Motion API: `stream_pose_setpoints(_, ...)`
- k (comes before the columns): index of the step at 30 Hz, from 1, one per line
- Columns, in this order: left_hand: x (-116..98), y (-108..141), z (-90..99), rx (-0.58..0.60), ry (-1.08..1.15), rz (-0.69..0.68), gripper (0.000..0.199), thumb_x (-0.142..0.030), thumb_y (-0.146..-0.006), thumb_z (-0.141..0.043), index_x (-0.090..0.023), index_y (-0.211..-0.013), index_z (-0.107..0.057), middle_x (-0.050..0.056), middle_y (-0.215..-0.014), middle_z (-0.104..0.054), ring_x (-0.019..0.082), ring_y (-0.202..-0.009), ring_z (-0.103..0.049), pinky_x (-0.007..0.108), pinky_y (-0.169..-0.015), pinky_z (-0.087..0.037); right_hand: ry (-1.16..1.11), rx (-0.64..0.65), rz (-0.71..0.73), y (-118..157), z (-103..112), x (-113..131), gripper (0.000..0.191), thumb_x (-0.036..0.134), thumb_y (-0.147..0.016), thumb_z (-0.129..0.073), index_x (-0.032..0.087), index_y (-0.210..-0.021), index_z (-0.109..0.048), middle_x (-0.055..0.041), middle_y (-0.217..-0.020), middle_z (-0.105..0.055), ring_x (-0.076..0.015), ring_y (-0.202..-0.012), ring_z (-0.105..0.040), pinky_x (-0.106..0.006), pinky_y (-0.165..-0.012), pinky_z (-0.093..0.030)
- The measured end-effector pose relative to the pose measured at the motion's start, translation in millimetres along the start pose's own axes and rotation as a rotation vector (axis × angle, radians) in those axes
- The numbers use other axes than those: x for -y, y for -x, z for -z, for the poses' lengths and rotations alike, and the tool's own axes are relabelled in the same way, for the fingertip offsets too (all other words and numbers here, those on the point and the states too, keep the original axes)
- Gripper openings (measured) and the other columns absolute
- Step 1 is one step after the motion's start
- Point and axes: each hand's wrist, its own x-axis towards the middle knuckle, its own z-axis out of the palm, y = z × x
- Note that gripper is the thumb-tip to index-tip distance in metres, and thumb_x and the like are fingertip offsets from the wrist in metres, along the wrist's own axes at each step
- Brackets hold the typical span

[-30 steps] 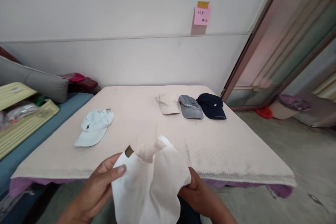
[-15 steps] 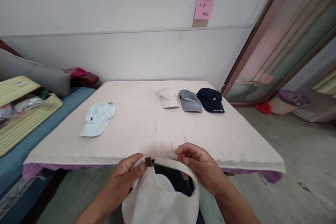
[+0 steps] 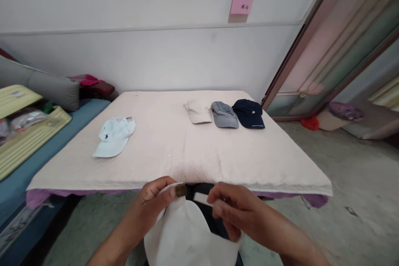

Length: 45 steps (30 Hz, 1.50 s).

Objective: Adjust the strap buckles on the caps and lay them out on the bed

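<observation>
A white cap [image 3: 190, 237] is held at the bottom centre, its back opening facing up and dark inside. My left hand [image 3: 157, 199] pinches the cap's edge at the brown-gold buckle [image 3: 180, 190]. Between the thumb and fingers of my right hand [image 3: 232, 208] is the white strap [image 3: 201, 198], whose free end points towards the buckle. On the covered table [image 3: 162, 141] lie a pale blue cap [image 3: 115, 136] at the left and, in a row at the back right, a beige cap [image 3: 199, 112], a grey cap [image 3: 225, 114] and a navy cap [image 3: 249, 113].
A blue bench [image 3: 90, 112] at the left holds a grey cushion [image 3: 56, 89] and a yellow case [image 3: 34, 137]. A pink note [image 3: 243, 0] is on the wall. Sliding doors, a red item [image 3: 310, 123] and a bin stand at the right.
My right hand has closed on the strap and drawn its end away from the buckle, where it previously curved in a loop. The view has tilted down slightly.
</observation>
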Motion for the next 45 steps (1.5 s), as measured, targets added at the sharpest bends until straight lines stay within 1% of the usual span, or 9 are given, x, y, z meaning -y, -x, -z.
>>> stream_pose_setpoints(4, 3, -1, -1.4, -0.03, 0.063, 0.009, 0.034, -0.048, -0.069, -0.071, -0.016, -0.074, -0.062, -0.004, -0.053, -0.05, 0.007, -0.045, -0.04, 0.019, -0.045, -0.028, -0.001, -0.012, 0.031, 0, -1, -6, 0.011, 0.023, -0.088, -0.052, 0.017, -0.091, -0.061, 0.0024, -0.066, -0.057, -0.0058, -0.049, -0.048, -0.018, -0.046, -0.034)
stream_pose_setpoints(7, 7, -2, 0.2, -0.025, 0.163, 0.041, 0.031, -0.045, -0.069, -0.072, -0.016, -0.072, -0.062, -0.004, -0.052, -0.051, 0.007, -0.044, -0.041, 0.019, -0.044, -0.029, -0.21, -0.114, 0.216, -3, 0, -4, 0.009, 0.024, -0.087, -0.055, 0.018, -0.091, -0.06, -0.0007, -0.076, -0.061, -0.0073, -0.057, -0.052, -0.02, -0.053, -0.039)
stream_pose_setpoints(9, 9, -1, 2.3, -0.024, 0.209, 0.038, 0.027, -0.042, -0.071, -0.072, -0.016, -0.073, -0.063, -0.003, -0.054, -0.053, 0.007, -0.045, -0.043, 0.019, -0.045, -0.031, -0.385, -0.11, 0.33, -5, 0, -1, 0.015, 0.023, -0.086, -0.058, 0.02, -0.101, -0.059, -0.0016, -0.079, -0.062, -0.0082, -0.057, -0.054, -0.022, -0.054, -0.04)
stream_pose_setpoints(11, 10, 0, 4.0, -0.028, 0.234, 0.038, 0.021, -0.037, -0.074, -0.071, -0.017, -0.076, -0.065, -0.002, -0.056, -0.056, 0.008, -0.047, -0.046, 0.018, -0.046, -0.033, -0.544, -0.075, 0.39, -8, -1, 2, 0.025, 0.023, -0.084, -0.06, 0.021, -0.109, -0.056, -0.0005, -0.076, -0.062, -0.0067, -0.05, -0.049, -0.022, -0.05, -0.036)
stream_pose_setpoints(14, 10, 2, 4.9, -0.039, 0.275, 0.07, 0.015, -0.031, -0.074, -0.072, -0.018, -0.079, -0.067, -0.002, -0.058, -0.059, 0.008, -0.048, -0.048, 0.019, -0.048, -0.036, -0.663, -0.048, 0.348, -15, -5, 2, 0.022, 0.025, -0.082, -0.064, 0.019, -0.102, -0.059, 0.0034, -0.062, -0.053, -0.0053, -0.045, -0.039, -0.021, -0.045, -0.027)
stream_pose_setpoints(17, 7, 4, 3.7, -0.052, 0.339, 0.092, 0.014, -0.028, -0.072, -0.074, -0.018, -0.079, -0.067, -0.001, -0.059, -0.061, 0.009, -0.048, -0.052, 0.02, -0.05, -0.039, -0.616, -0.037, 0.267, -22, -10, 0, 0.016, 0.029, -0.081, -0.066, 0.016, -0.089, -0.061, 0.0067, -0.052, -0.042, -0.0047, -0.044, -0.033, -0.021, -0.043, -0.021)
stream_pose_setpoints(23, 1, 5, 0.8, -0.018, 0.462, 0.11, 0.013, -0.022, -0.065, -0.078, -0.017, -0.071, -0.067, 0.0, -0.059, -0.066, 0.011, -0.048, -0.056, 0.02, -0.048, -0.041, -0.436, -0.053, 0.204, -28, -22, 2, 0.029, 0.04, -0.084, -0.061, 0.012, -0.077, -0.062, 0.0075, -0.046, -0.039, -0.0038, -0.041, -0.026, -0.02, -0.04, -0.017)
stream_pose_setpoints(31, 6, 3, 2.5, -0.032, 0.49, 0.103, 0.013, -0.024, -0.067, -0.076, -0.016, -0.068, -0.066, -0.001, -0.051, -0.06, 0.008, -0.039, -0.048, 0.017, -0.039, -0.033, -0.399, -0.019, 0.177, -31, -26, 3, 0.029, 0.04, -0.083, -0.063, 0.012, -0.075, -0.062, 0.0077, -0.046, -0.038, -0.0036, -0.04, -0.029, -0.019, -0.039, -0.018)
stream_pose_setpoints(45, 6, 2, 4.1, -0.031, 0.46, 0.092, 0.018, -0.029, -0.063, -0.078, -0.016, -0.068, -0.066, -0.003, -0.049, -0.057, 0.005, -0.038, -0.044, 0.016, -0.038, -0.031, -0.363, -0.036, 0.179, -36, -26, 1, 0.029, 0.04, -0.084, -0.061, 0.013, -0.075, -0.061, 0.0084, -0.046, -0.036, -0.0034, -0.04, -0.026, -0.019, -0.039, -0.019)
